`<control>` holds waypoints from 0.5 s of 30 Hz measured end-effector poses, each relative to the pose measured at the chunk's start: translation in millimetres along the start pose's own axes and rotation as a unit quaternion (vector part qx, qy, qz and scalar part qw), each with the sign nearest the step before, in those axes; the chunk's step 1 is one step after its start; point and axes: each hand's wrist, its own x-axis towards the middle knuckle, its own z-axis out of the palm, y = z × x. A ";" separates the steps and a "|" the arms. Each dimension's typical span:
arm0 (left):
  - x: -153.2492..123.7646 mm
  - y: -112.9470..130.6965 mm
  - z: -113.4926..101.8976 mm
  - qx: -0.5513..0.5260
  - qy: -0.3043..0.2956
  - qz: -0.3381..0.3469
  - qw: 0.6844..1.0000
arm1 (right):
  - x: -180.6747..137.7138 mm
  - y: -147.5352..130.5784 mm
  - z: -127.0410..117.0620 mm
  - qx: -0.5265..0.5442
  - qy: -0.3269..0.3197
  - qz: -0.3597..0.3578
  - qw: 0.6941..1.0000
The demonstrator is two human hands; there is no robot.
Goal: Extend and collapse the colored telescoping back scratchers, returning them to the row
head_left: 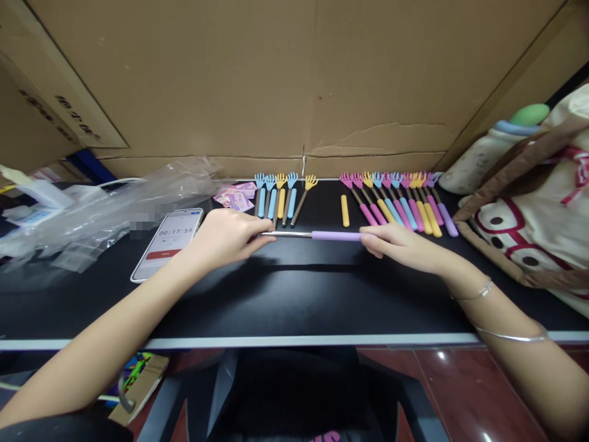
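Note:
A telescopic back scratcher with a purple handle [335, 236] is stretched level between my hands, above the black table. My left hand [232, 238] pinches the far end of its metal rod [294, 234]; whatever is at that end is hidden in the fingers. My right hand [391, 244] grips the end of the purple handle. Behind my left hand lie several back scratchers with blue and yellow claws [292, 179], dark rods showing. A loose yellow handle sleeve [345, 210] lies alone. Farther right, a row of handled back scratchers [409, 202] in pink, yellow, blue and purple touches side by side.
A phone [168, 244] showing a timer lies left, beside crumpled clear plastic bags [115, 205]. Small pink printed packets [237, 196] sit near the cardboard wall [294, 80]. On the right stand a cloth bag [543, 215] and a bottle-shaped item [488, 153]. The table's pale edge [294, 341] is close.

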 end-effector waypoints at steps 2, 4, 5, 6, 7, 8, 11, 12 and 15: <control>0.4 0.9 0.7 0.013 0.001 -0.008 1.000 | 0.1 -1.0 0.0 -0.021 0.038 0.007 0.999; 0.8 1.6 1.2 0.013 0.005 -0.012 1.000 | -0.5 -2.4 -0.5 -0.037 0.064 0.011 0.997; 0.8 1.8 1.4 0.009 0.007 -0.012 1.000 | -1.0 -3.0 -0.9 -0.045 0.073 0.010 0.996; 0.8 2.0 1.5 0.004 0.008 -0.012 1.000 | -1.6 -3.6 -1.2 -0.054 0.082 0.006 0.995; 0.7 2.1 1.6 -0.003 0.009 -0.012 1.000 | -2.2 -4.1 -1.5 -0.065 0.094 0.002 0.993; 0.4 2.0 1.7 -0.009 0.008 -0.013 1.000 | -2.8 -4.6 -1.7 -0.076 0.109 -0.002 0.991; -1.0 0.7 1.9 -0.023 0.016 -0.013 1.000 | -4.0 -5.3 -1.2 -0.095 0.158 -0.020 0.983; -1.6 -0.2 2.0 -0.025 0.022 -0.012 0.999 | -4.3 -5.3 -0.7 -0.097 0.170 -0.027 0.980; -3.2 -3.9 2.7 -0.022 0.049 -0.003 0.999 | -5.0 -5.1 1.4 -0.093 0.194 -0.056 0.975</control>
